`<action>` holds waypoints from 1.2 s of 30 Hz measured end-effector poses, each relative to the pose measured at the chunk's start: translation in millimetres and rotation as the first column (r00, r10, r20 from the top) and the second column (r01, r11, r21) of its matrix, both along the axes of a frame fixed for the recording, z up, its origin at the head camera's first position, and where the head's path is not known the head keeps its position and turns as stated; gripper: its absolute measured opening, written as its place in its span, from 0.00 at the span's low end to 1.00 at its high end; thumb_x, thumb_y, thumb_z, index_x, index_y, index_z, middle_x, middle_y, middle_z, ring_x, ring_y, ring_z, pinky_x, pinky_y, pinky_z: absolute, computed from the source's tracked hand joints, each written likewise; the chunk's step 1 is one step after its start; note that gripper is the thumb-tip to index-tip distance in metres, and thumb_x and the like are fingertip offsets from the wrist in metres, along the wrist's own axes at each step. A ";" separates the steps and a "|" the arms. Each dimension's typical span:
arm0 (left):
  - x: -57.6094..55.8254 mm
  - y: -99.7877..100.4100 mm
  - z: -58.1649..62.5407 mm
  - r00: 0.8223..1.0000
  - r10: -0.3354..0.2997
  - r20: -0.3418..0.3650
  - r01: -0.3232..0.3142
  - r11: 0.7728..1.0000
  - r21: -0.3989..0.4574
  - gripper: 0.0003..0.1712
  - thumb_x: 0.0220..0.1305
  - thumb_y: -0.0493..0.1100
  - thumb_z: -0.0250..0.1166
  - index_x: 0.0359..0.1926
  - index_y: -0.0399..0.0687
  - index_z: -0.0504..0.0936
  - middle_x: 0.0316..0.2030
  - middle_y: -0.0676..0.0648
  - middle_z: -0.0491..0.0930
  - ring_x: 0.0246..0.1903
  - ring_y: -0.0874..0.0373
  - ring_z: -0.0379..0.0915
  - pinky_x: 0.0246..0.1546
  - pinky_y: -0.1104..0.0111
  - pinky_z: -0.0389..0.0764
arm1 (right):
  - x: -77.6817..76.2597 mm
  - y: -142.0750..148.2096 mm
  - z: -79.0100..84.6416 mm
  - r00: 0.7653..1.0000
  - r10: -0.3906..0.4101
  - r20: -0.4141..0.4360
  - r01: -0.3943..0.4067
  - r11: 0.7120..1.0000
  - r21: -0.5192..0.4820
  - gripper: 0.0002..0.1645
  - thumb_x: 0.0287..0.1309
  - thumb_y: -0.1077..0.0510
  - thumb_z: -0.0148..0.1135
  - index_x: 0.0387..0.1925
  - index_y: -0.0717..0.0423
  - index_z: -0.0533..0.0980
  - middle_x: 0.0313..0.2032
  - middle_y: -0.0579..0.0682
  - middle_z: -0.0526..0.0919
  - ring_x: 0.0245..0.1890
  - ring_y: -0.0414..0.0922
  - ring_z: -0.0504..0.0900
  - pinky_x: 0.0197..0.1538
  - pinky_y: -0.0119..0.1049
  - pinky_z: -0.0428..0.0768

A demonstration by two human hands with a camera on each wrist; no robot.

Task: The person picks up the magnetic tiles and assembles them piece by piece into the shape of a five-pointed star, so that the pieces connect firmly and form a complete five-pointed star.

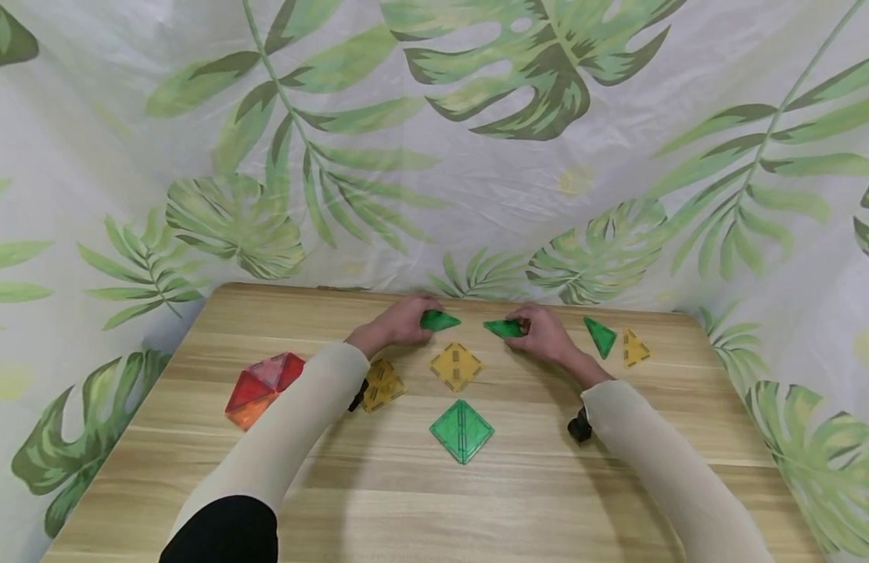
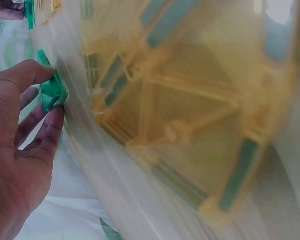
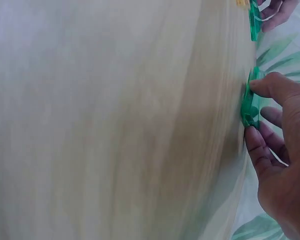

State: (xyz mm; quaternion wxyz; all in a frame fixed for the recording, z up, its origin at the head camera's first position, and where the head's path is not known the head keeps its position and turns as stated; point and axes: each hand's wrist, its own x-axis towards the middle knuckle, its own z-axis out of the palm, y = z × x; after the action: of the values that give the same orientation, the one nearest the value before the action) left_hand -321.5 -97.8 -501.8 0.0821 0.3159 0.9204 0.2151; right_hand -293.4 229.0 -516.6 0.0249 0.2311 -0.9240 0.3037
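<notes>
Near the far edge of the table, my left hand [image 1: 407, 320] pinches a green triangular magnetic tile [image 1: 439, 320] between thumb and fingers. My right hand [image 1: 544, 335] grips a second green triangular tile [image 1: 501, 328] the same way, and a short gap separates the two points. In the right wrist view the fingers hold that green tile [image 3: 250, 102] by its edges, close to the tabletop. Just in front of both hands lies a yellow diamond [image 1: 457, 366]. Nearer to me is a green diamond [image 1: 462, 432] made of two triangles.
Beside the left wrist lie yellow tiles [image 1: 383, 386], large and blurred in the left wrist view. Farther left is a red and orange group of tiles [image 1: 254, 389], partly behind the sleeve. A green triangle [image 1: 601, 337] and a yellow triangle [image 1: 635, 349] lie at the right. A leaf-print curtain [image 1: 476, 219] hangs behind the table.
</notes>
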 end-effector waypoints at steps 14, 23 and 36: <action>16.5 -38.3 3.0 0.968 0.249 -0.012 -0.244 0.957 0.159 0.31 0.60 0.38 0.71 0.65 0.34 0.82 0.64 0.31 0.77 0.54 0.41 0.79 0.56 0.51 0.82 | 15.8 -56.3 11.1 0.998 -0.058 0.027 0.062 0.986 -0.154 0.23 0.56 0.59 0.80 0.51 0.66 0.87 0.44 0.62 0.88 0.41 0.55 0.88 0.45 0.49 0.87; 32.4 -61.5 -0.5 0.938 0.345 -0.039 -0.333 0.926 0.176 0.29 0.60 0.39 0.76 0.60 0.28 0.83 0.55 0.29 0.82 0.48 0.40 0.79 0.50 0.50 0.83 | 22.1 -105.8 17.6 0.994 -0.100 0.048 0.107 0.982 -0.155 0.22 0.56 0.57 0.79 0.51 0.64 0.87 0.44 0.59 0.90 0.42 0.52 0.88 0.47 0.46 0.87; 53.1 -71.4 -0.2 0.918 0.394 -0.041 -0.386 0.912 0.140 0.32 0.65 0.40 0.75 0.64 0.25 0.79 0.57 0.29 0.77 0.50 0.39 0.78 0.51 0.49 0.84 | 15.7 -143.2 14.1 0.985 -0.159 0.070 0.166 0.980 -0.113 0.22 0.55 0.57 0.79 0.52 0.62 0.88 0.43 0.56 0.92 0.35 0.46 0.87 0.45 0.41 0.87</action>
State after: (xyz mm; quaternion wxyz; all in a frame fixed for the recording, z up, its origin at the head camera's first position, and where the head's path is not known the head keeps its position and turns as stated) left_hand -268.4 -169.2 -502.0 -0.0148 0.1377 0.9513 0.2753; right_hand -277.7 85.8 -502.5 0.0352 0.1435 -0.9205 0.3617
